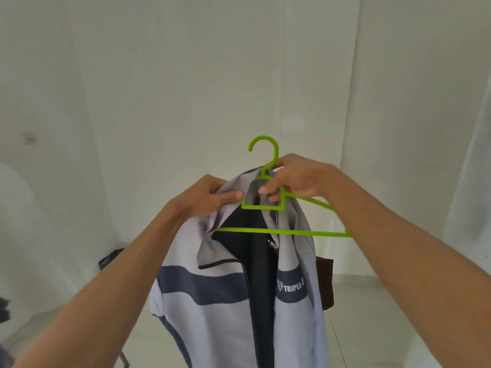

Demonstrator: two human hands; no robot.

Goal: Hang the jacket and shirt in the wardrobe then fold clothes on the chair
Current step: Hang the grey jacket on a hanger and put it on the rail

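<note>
Plain white walls (186, 75) fill the upper frame; pale tiled floor (358, 314) lies along the bottom. One grey jacket (233, 301) hangs mid-frame on one green hanger (281, 231). Two hands: the left hand (210, 200) grips the jacket collar, the right hand (297, 179) pinches the hanger's neck.

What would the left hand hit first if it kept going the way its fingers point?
The left hand points rightward along the grey fleece jacket's collar. It would probably first meet the bright green plastic hanger, then the right hand fingers. Depth is unclear.
</note>
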